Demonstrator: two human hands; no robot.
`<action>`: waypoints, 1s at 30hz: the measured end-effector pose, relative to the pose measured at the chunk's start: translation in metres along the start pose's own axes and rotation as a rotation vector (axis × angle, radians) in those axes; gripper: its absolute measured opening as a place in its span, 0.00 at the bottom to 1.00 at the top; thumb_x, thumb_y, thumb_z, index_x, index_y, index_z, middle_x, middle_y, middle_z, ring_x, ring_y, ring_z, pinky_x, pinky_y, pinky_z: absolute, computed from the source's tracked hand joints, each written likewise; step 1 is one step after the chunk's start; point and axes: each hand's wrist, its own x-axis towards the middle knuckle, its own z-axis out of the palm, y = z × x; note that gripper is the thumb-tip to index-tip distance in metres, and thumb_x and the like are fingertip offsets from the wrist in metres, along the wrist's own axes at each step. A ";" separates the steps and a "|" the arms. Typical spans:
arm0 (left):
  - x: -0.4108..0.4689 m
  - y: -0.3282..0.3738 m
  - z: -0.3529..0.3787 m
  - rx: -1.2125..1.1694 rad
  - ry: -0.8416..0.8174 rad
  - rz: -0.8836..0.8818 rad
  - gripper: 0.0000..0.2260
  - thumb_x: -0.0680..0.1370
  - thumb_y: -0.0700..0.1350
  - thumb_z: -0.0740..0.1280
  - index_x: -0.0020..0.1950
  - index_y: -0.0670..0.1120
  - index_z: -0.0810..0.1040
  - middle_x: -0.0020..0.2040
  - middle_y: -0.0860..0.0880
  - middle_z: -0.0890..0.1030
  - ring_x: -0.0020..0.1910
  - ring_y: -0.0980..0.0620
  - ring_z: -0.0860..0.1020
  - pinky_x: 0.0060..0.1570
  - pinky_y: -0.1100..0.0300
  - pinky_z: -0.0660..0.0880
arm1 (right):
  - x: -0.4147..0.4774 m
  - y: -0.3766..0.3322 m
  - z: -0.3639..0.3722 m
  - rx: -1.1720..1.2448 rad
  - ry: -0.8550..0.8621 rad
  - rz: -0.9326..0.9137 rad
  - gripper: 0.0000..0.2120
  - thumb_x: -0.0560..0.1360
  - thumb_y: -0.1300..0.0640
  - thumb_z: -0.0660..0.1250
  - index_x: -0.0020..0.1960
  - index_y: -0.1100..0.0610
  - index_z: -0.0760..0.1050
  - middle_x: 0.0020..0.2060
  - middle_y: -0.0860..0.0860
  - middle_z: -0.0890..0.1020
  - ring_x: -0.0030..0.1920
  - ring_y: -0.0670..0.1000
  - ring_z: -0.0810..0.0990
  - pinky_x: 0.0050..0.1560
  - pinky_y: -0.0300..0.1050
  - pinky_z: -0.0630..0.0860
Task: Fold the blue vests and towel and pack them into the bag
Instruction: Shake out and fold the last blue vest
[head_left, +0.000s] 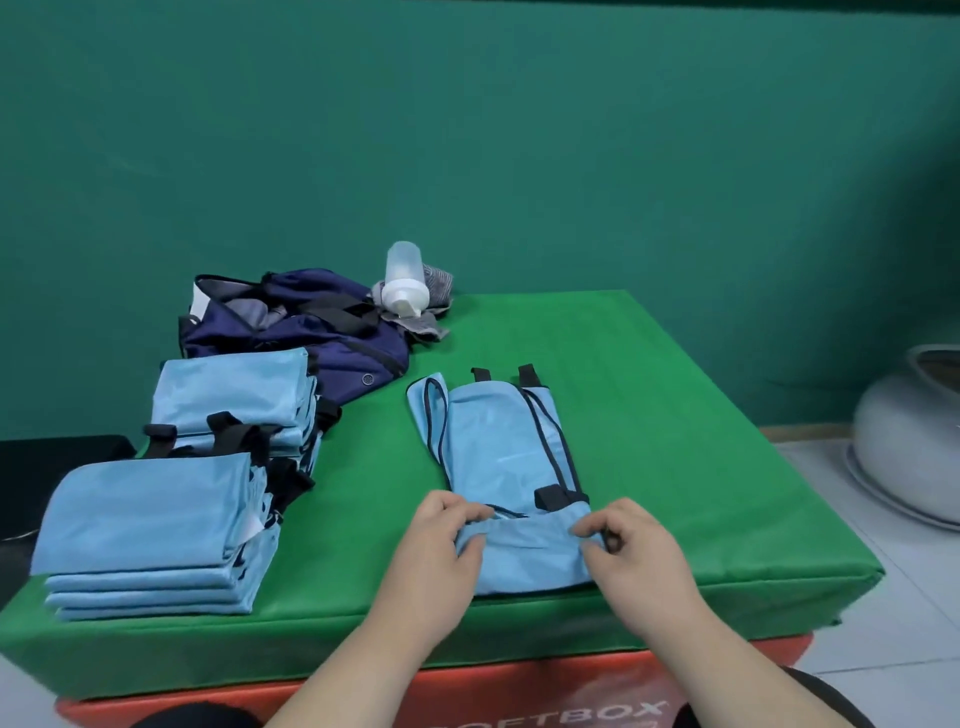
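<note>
Pinching the near end of a light-blue mesh vest with dark piping (501, 447), the left hand (441, 535) and the right hand (641, 545) each curl thumb and fingers round one corner of the cloth, which bunches between them. The vest lies lengthwise as a narrow folded strip, just in from the front edge of the green padded worktop (675, 415) and a little right of its middle, with black straps showing at its far end.

A stack of folded light-blue vests (145, 530) sits at the front left corner. A second such stack (234, 400) stands just behind it, along the left edge. Behind that, at the back left corner, a navy fabric bag with black handles (311, 338) lies slumped and touches the second stack. Just beside the bag at the back edge, a translucent plastic bottle with a white cap (402, 280) lies on a crumpled grey striped towel (439, 283).

An orange box with white lettering (519, 696) shows beneath the worktop. A white rounded vessel (909, 447) rests on the floor beyond the right edge.
</note>
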 end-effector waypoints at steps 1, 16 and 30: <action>0.002 -0.002 0.002 0.005 -0.002 -0.003 0.10 0.79 0.40 0.67 0.57 0.52 0.80 0.52 0.62 0.71 0.53 0.68 0.72 0.50 0.79 0.64 | 0.001 0.001 0.002 -0.025 -0.005 0.001 0.16 0.73 0.66 0.69 0.39 0.45 0.78 0.40 0.44 0.76 0.40 0.44 0.75 0.38 0.32 0.69; 0.020 -0.025 0.012 0.055 -0.055 0.108 0.21 0.76 0.33 0.63 0.59 0.57 0.80 0.58 0.67 0.69 0.56 0.62 0.74 0.57 0.67 0.71 | 0.016 0.004 0.018 -0.152 0.001 -0.026 0.18 0.70 0.67 0.70 0.36 0.44 0.75 0.42 0.43 0.75 0.44 0.44 0.75 0.40 0.30 0.68; 0.029 -0.027 0.009 0.143 -0.121 0.016 0.26 0.75 0.31 0.58 0.65 0.55 0.77 0.69 0.61 0.67 0.67 0.58 0.65 0.74 0.57 0.59 | 0.015 0.001 0.016 -0.080 -0.014 0.055 0.16 0.72 0.69 0.69 0.40 0.48 0.78 0.46 0.44 0.75 0.49 0.38 0.74 0.45 0.24 0.68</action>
